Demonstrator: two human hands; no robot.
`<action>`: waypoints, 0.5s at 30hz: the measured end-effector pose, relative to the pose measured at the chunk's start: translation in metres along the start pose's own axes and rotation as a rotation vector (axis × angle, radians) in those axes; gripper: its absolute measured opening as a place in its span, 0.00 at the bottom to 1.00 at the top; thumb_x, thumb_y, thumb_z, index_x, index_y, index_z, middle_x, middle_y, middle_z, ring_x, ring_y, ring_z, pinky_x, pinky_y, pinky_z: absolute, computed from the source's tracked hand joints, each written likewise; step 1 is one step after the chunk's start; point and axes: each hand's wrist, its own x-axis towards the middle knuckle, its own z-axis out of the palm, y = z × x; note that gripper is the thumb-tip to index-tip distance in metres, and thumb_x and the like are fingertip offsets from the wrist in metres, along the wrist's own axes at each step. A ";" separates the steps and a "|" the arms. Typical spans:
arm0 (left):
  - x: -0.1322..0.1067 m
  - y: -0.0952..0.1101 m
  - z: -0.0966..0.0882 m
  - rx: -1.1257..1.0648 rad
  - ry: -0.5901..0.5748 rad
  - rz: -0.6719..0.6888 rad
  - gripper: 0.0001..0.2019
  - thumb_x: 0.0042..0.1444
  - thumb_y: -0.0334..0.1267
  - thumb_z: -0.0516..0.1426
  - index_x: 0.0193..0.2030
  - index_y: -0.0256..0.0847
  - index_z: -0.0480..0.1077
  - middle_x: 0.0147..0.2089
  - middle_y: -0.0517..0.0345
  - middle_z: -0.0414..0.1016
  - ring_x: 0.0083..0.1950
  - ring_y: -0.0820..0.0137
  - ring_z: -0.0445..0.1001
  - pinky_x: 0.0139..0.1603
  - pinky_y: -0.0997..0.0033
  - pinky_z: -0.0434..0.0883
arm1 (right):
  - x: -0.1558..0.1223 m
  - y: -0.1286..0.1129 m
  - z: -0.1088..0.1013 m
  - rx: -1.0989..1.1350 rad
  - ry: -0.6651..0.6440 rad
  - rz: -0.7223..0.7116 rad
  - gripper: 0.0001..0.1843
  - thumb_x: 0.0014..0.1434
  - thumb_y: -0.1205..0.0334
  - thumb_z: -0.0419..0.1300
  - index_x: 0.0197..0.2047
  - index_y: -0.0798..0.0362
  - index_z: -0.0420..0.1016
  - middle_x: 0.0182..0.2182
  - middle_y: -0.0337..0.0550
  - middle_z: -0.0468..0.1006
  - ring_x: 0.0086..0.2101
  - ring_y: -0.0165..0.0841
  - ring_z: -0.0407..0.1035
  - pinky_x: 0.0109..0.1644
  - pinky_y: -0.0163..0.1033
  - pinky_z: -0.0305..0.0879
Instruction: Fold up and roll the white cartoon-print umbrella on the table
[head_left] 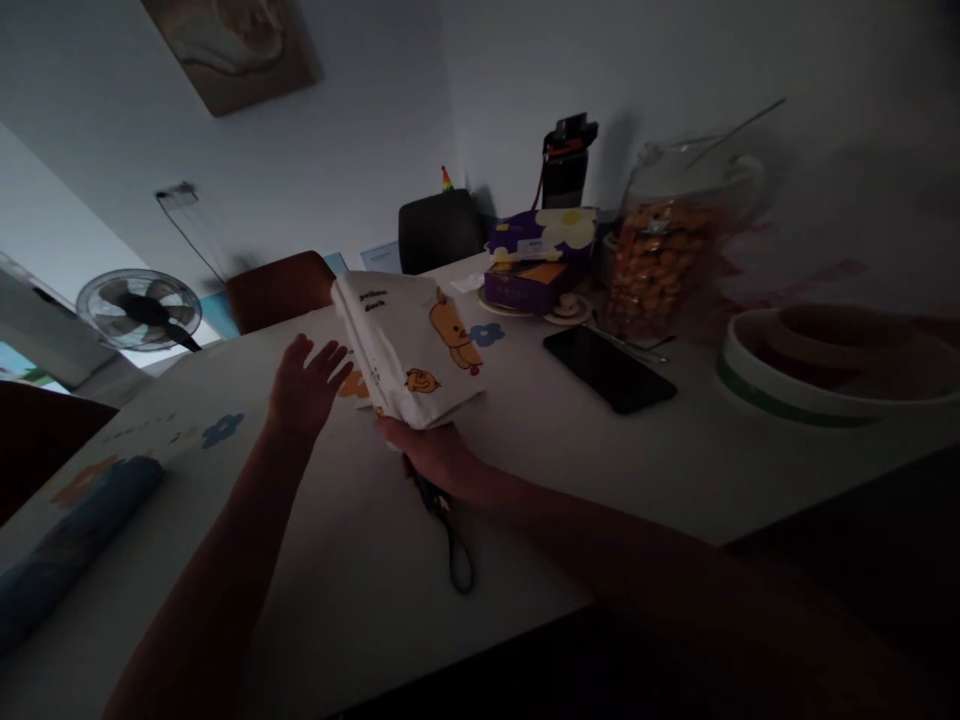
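Observation:
My right hand [435, 455] is closed around the lower end of a white folding umbrella [405, 345], collapsed with its loose panels lying flat together. Orange ducks and small dark lettering are printed on the fabric. Below my right hand, a dark handle and a wrist-strap loop [460, 565] show against the table. To the left of the umbrella, my left hand [306, 385] is raised with its fingers apart, touching nothing. The fingers of my right hand are partly hidden behind the fabric.
The white table [337, 590] carries a black phone [609, 368], a jar of brown pieces [660, 260], purple boxes [525, 285] and a roll of tape [795, 385] at the right. A rolled blue cloth item [82, 540] lies at left. Chairs [277, 288] and a fan [142, 308] stand beyond.

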 end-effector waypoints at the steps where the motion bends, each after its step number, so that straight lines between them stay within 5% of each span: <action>1: -0.001 0.000 0.001 -0.029 0.033 -0.005 0.13 0.49 0.47 0.56 0.38 0.44 0.66 0.41 0.51 0.73 0.45 0.64 0.73 0.47 0.61 0.70 | 0.004 0.002 -0.001 0.047 -0.021 0.053 0.13 0.54 0.51 0.59 0.28 0.53 0.64 0.16 0.36 0.64 0.18 0.26 0.62 0.19 0.28 0.60; 4: -0.011 0.002 0.012 0.072 0.102 0.189 0.14 0.45 0.39 0.58 0.41 0.43 0.66 0.44 0.54 0.72 0.46 0.67 0.72 0.48 0.63 0.69 | 0.012 0.007 -0.004 0.271 -0.154 0.291 0.14 0.55 0.50 0.57 0.31 0.53 0.62 0.18 0.36 0.66 0.17 0.27 0.63 0.18 0.31 0.62; 7: -0.026 0.002 0.030 0.332 0.017 0.361 0.14 0.46 0.38 0.58 0.42 0.42 0.69 0.45 0.54 0.74 0.48 0.67 0.71 0.50 0.64 0.68 | 0.015 0.010 -0.003 0.375 -0.214 0.424 0.14 0.55 0.51 0.58 0.32 0.54 0.62 0.18 0.36 0.66 0.16 0.27 0.63 0.18 0.33 0.63; 11: -0.036 -0.004 0.056 0.669 -0.249 0.347 0.12 0.48 0.38 0.56 0.40 0.41 0.73 0.44 0.53 0.76 0.47 0.65 0.72 0.49 0.62 0.68 | 0.014 0.011 -0.001 0.388 -0.238 0.458 0.15 0.55 0.50 0.58 0.31 0.54 0.62 0.17 0.35 0.66 0.16 0.27 0.63 0.18 0.32 0.63; 15: -0.025 -0.018 0.089 0.923 -0.696 0.332 0.14 0.50 0.37 0.54 0.43 0.43 0.73 0.48 0.53 0.75 0.48 0.63 0.72 0.51 0.60 0.67 | 0.014 0.013 0.001 0.404 -0.252 0.473 0.14 0.55 0.52 0.56 0.30 0.54 0.62 0.17 0.37 0.67 0.16 0.27 0.63 0.18 0.32 0.63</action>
